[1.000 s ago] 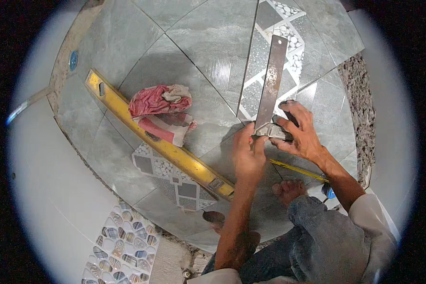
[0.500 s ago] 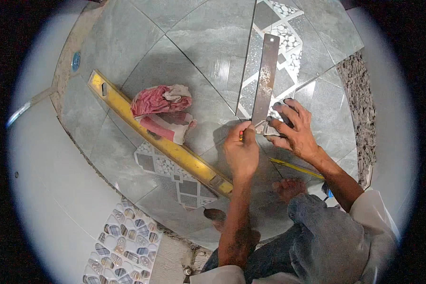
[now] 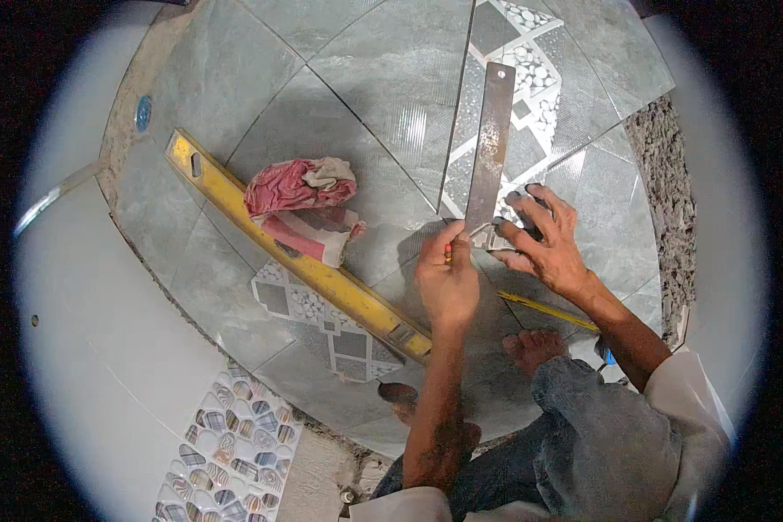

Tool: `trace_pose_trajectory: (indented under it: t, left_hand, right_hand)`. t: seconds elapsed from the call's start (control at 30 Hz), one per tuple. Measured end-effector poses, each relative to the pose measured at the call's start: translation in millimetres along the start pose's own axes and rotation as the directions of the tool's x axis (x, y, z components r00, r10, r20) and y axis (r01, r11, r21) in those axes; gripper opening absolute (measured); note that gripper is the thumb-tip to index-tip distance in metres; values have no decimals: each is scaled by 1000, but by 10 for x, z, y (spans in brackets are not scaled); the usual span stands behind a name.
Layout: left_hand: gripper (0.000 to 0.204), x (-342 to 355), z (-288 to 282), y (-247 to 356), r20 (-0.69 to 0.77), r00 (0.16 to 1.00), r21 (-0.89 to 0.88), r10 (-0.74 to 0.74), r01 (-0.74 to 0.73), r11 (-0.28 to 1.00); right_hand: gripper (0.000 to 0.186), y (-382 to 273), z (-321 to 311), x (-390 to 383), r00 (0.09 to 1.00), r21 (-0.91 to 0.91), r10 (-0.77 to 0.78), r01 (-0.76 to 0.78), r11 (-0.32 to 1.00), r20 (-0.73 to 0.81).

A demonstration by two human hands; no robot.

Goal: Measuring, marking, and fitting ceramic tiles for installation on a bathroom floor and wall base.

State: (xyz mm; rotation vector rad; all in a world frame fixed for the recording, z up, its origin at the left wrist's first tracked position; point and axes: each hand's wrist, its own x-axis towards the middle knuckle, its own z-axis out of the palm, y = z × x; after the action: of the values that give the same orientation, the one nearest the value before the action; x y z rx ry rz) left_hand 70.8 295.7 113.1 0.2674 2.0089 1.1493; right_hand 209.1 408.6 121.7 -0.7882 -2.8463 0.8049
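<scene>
A try square [image 3: 489,143] with a worn steel blade lies across a grey tile with a white-pebble and diamond pattern [image 3: 531,74]. My right hand [image 3: 548,239] rests at the square's short stock, thumb and fingertips bent onto it. At the lower end of the blade, my left hand [image 3: 448,283] is closed round a thin pencil [image 3: 448,253]; only its red and yellow end shows. The pencil's tip is hidden by my fingers. Just below my right hand, a yellow measuring tape strip [image 3: 548,311] stretches over the floor.
A yellow spirit level [image 3: 296,252] lies diagonally on the left, with a crumpled red-and-white cloth [image 3: 300,187] against it. Rough bare mortar [image 3: 665,191] edges the floor on the right. My bare foot [image 3: 535,348] is close below my hands. Pebble-patterned tiles [image 3: 226,444] are at lower left.
The whole view has shifted very slightly. Both hands, the pencil and the square keep nearly the same places relative to the tile.
</scene>
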Motion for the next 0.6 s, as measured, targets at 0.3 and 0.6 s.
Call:
trace_pose_trajectory:
  t: [0.3, 0.6]
  left_hand:
    - [16, -2, 6, 30, -25, 998, 47, 65, -64, 997]
    - [20, -8, 9, 14, -34, 999, -2, 21, -22, 1000]
  right_hand:
    - [42, -9, -2, 14, 1000, 28, 7, -6, 1000, -10]
    - [44, 0, 16, 16, 1000, 35, 1, 0, 999, -28]
